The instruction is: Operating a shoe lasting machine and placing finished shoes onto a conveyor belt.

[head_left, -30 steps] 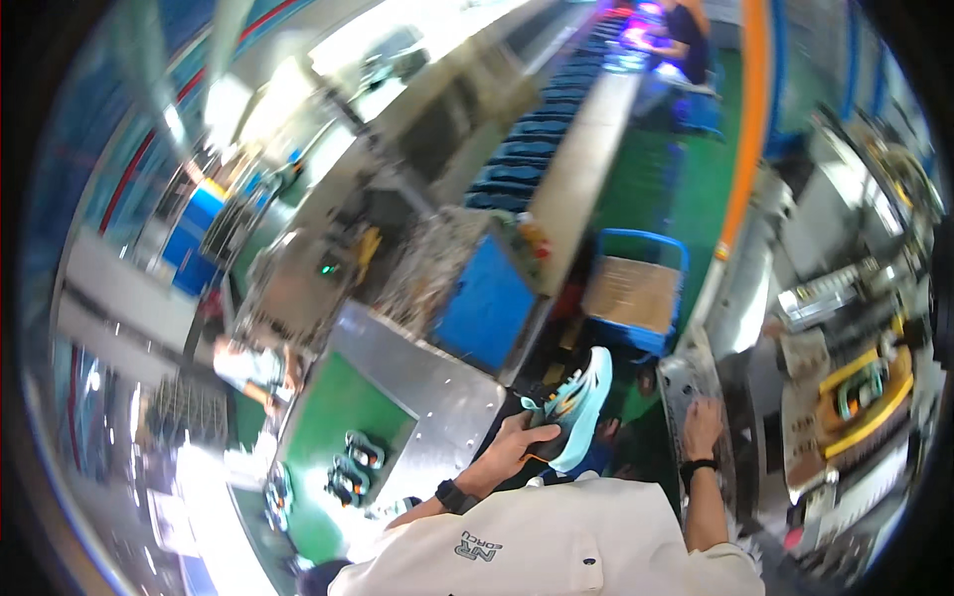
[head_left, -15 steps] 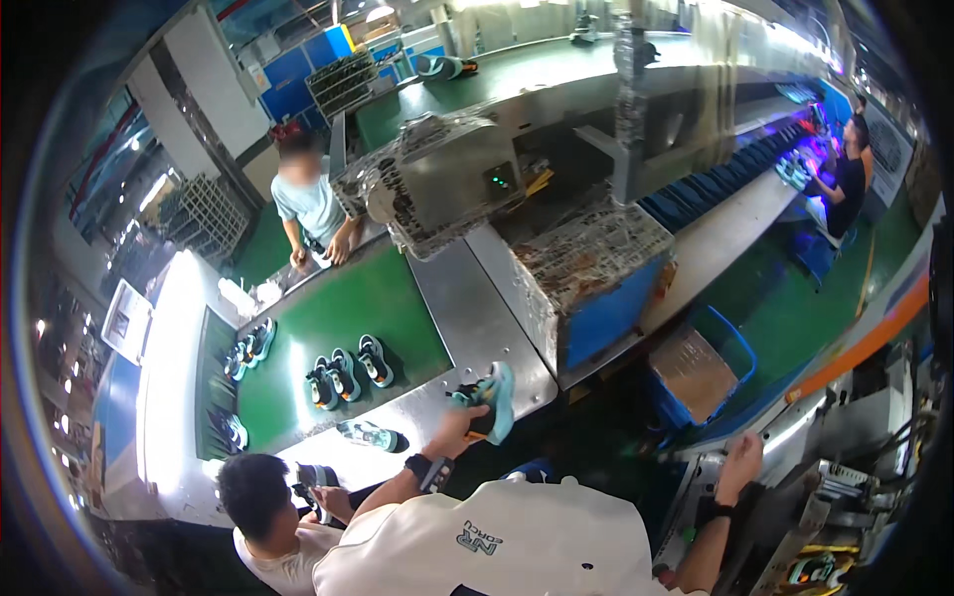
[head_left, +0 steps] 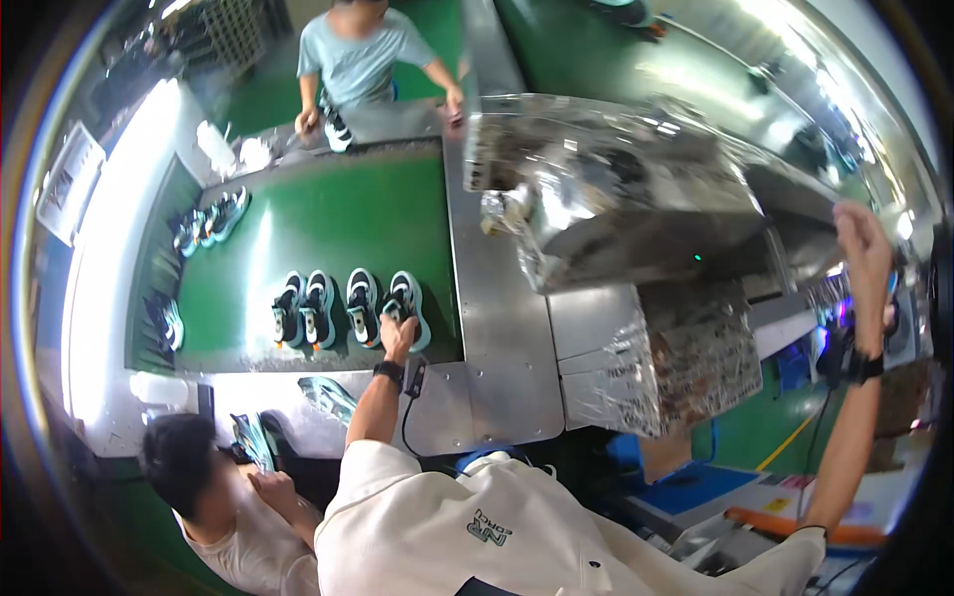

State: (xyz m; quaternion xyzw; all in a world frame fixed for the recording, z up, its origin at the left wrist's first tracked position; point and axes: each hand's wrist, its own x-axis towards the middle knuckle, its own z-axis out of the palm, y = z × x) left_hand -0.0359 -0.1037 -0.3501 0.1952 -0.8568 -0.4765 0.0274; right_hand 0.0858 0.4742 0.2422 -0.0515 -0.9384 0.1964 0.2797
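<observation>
My left hand [head_left: 399, 336] is closed on the heel end of a black sneaker [head_left: 404, 293] with a pale blue-green sole. That sneaker rests upright on the green belt [head_left: 397, 209], at the right end of a row. Beside it stand similar sneakers, the nearest one [head_left: 362, 303] just to its left. Out to the far right, my right hand [head_left: 863, 243] is raised near the end of a film-wrapped metal machine. Its fingers are loosely stretched, and I see nothing held in it. A pale blue-green shoe [head_left: 328, 399] lies on the metal edge below the row.
A seated person [head_left: 248, 507] at lower left handles a shoe [head_left: 253, 442]. Across the belt, another person [head_left: 363, 60] stands by a sneaker [head_left: 338, 131]. More shoes [head_left: 211, 221] sit at the belt's left. The wrapped machine [head_left: 626, 199] and a wrapped box [head_left: 686, 358] stand right.
My left hand has carried the sneaker forward and left from the metal edge onto the belt, beside the others. My right hand has risen and moved outward to the right. The view has turned leftward.
</observation>
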